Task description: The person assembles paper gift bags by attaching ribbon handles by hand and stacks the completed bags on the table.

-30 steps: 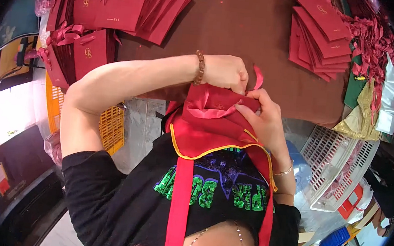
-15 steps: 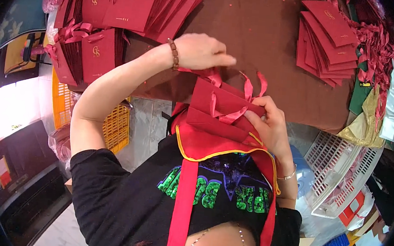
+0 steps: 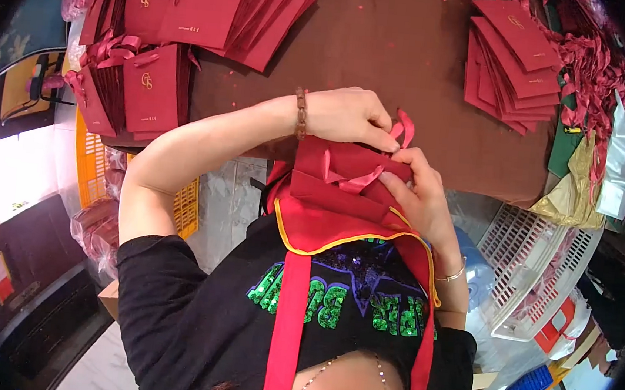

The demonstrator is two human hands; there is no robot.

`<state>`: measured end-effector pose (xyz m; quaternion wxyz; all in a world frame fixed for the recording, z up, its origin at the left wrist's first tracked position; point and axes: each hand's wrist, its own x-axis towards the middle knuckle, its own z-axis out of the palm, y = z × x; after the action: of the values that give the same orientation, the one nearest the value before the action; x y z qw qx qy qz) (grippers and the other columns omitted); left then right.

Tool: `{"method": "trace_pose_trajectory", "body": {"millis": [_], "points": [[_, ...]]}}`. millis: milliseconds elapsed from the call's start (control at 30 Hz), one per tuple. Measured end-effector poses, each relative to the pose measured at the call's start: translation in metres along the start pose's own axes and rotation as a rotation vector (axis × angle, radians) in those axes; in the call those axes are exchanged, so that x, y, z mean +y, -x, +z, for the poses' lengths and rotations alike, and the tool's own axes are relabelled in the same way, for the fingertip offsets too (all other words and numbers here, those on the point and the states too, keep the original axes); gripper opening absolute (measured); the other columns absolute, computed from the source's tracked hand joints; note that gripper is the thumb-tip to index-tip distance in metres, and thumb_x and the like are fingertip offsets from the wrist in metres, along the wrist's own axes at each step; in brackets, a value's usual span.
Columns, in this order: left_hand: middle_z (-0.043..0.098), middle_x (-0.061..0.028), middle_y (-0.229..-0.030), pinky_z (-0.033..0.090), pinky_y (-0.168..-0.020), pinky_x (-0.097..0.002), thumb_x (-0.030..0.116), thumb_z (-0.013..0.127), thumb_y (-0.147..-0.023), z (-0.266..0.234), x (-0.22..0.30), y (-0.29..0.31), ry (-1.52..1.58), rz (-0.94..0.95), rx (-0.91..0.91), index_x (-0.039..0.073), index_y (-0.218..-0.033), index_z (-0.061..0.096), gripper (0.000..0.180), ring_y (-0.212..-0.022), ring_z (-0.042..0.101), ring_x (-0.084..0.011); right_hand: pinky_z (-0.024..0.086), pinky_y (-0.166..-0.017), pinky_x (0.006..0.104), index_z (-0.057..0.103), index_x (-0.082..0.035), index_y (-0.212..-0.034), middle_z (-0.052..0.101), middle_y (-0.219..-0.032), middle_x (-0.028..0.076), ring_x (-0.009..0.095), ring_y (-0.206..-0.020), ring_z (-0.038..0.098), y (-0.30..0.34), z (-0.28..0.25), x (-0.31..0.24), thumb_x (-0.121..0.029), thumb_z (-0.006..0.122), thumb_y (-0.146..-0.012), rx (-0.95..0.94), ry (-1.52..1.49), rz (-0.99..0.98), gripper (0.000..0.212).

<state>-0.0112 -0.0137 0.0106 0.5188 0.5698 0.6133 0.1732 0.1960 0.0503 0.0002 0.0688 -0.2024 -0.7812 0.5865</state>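
A dark red paper bag (image 3: 328, 185) with pink ribbon handles is held at the table's near edge, in front of my red apron (image 3: 339, 227). My right hand (image 3: 422, 197) grips the bag's right side, its thumb laid over the near panel. My left hand (image 3: 353, 117) reaches across the far side of the bag. Its fingertips are pinched on a pink ribbon (image 3: 404, 129) at the bag's top right corner, close to my right fingertips. Another ribbon loop (image 3: 351, 177) lies over the near panel. My left fingers partly hide the bag's far edge.
Stacks of red bags (image 3: 202, 7) stand at the table's far left, with more bags (image 3: 154, 88) before them. A fanned pile of red bags (image 3: 513, 64) lies at right beside tangled ribbons (image 3: 598, 79). A white plastic basket (image 3: 537, 267) stands below right.
My left hand has moved right and nearer, from above the bag to the ribbon at its top right corner. The right hand keeps its grip on the bag.
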Motion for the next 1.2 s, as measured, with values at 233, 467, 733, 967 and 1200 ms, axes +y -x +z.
{"method": "trace_pose_trajectory", "body": {"millis": [233, 467, 733, 967, 1200], "points": [[0.059, 0.0022, -0.069, 0.040, -0.059, -0.0222, 0.023, 0.060, -0.087, -0.006, -0.022, -0.016, 0.670, -0.007, 0.522, 0.002, -0.073, 0.064, 0.025, -0.066, 0.049, -0.0034, 0.037, -0.048, 0.0188, 0.042, -0.005, -0.107, 0.055, -0.077, 0.002, 0.002, -0.058, 0.045, 0.004, 0.004, 0.010, -0.002, 0.066, -0.080, -0.020, 0.159, -0.066, 0.036], [0.061, 0.0010, -0.088, 0.043, -0.071, -0.0221, 0.021, 0.055, -0.091, -0.028, -0.021, -0.021, 0.515, 0.119, 0.590, -0.001, -0.100, 0.060, 0.024, -0.077, 0.053, -0.0058, 0.042, -0.053, 0.0170, 0.035, -0.008, -0.114, 0.054, -0.097, 0.004, 0.002, -0.070, 0.051, -0.005, -0.004, 0.016, 0.004, 0.061, -0.082, -0.031, -0.312, 0.146, 0.042], [0.058, -0.0075, -0.106, 0.043, -0.088, -0.0264, 0.023, 0.058, -0.090, -0.004, -0.020, 0.039, 0.586, 0.113, 0.786, -0.002, -0.128, 0.039, 0.050, -0.100, 0.053, -0.0110, 0.049, -0.082, 0.0292, 0.034, -0.008, -0.116, 0.052, -0.111, 0.010, 0.015, -0.096, 0.055, -0.026, -0.015, 0.017, 0.004, 0.055, -0.086, 0.214, -0.694, 0.091, 0.039], [0.055, -0.0067, -0.118, 0.039, -0.095, -0.0278, 0.009, 0.061, -0.084, 0.033, -0.011, 0.057, 0.836, 0.190, 0.530, -0.004, -0.128, 0.042, 0.049, -0.107, 0.050, -0.0121, 0.046, -0.086, 0.0283, 0.040, -0.007, -0.120, 0.049, -0.112, 0.007, 0.012, -0.098, 0.053, -0.032, -0.012, 0.024, -0.001, 0.054, -0.089, 0.430, -0.682, 0.013, 0.035], [0.050, -0.0076, -0.127, 0.038, -0.097, -0.0275, -0.002, 0.057, -0.084, 0.029, 0.012, 0.091, 1.029, 0.358, 0.581, -0.003, -0.133, 0.039, 0.052, -0.113, 0.047, -0.0121, 0.047, -0.082, 0.0289, 0.035, -0.009, -0.126, 0.053, -0.114, 0.012, 0.016, -0.097, 0.057, -0.053, 0.000, -0.004, -0.005, 0.055, -0.089, 0.375, -0.855, -0.029, 0.042]]}}
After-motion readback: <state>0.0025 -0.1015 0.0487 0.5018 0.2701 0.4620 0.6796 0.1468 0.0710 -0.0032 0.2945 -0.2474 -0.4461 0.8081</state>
